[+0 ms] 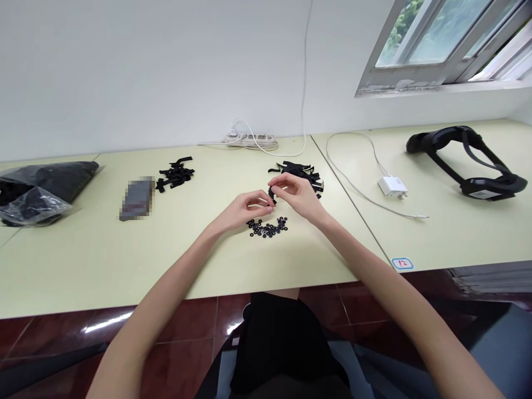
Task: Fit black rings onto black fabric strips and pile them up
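A short black fabric strip (271, 195) is pinched between the thumb and fingers of my right hand (298, 197). Its lower end reaches the fingertips of my left hand (248, 208), which are closed together. What sits between those left fingertips is too small to make out. Just below both hands, several small black ring-shaped pieces (268, 230) lie scattered on the table. Behind my right hand is a pile of black strips (305, 170), partly covered by that hand. A second pile of similar strips (177, 175) lies farther left.
The pale yellow table (124, 266) holds a plastic bag (50, 188) of black material and a blurred grey object (137, 198) on the left. A power strip (250, 139) rests by the wall. On the right are a white charger (392, 187) with cable and a black headset (477, 160).
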A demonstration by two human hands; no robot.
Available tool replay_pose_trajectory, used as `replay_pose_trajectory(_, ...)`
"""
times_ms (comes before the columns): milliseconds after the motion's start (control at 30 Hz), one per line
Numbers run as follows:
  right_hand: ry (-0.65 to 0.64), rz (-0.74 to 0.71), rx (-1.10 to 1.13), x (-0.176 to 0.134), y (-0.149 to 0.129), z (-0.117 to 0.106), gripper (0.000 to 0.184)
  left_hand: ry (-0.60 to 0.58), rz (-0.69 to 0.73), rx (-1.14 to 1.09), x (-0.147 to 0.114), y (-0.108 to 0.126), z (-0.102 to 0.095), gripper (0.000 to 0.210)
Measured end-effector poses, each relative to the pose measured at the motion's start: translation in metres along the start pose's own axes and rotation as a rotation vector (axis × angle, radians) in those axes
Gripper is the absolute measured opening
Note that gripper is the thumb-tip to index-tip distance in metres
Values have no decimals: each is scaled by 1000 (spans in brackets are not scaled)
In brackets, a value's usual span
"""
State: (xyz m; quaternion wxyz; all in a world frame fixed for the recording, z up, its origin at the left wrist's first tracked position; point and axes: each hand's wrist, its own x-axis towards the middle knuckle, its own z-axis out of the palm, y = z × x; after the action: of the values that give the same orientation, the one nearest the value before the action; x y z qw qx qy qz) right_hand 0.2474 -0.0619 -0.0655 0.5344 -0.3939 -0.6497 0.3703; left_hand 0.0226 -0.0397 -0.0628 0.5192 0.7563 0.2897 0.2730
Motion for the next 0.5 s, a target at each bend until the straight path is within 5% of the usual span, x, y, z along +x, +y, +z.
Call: replay_pose_trajectory(500,-62,38,-34,2,7,-4,14,-73,-11,7,1,4,-5,26)
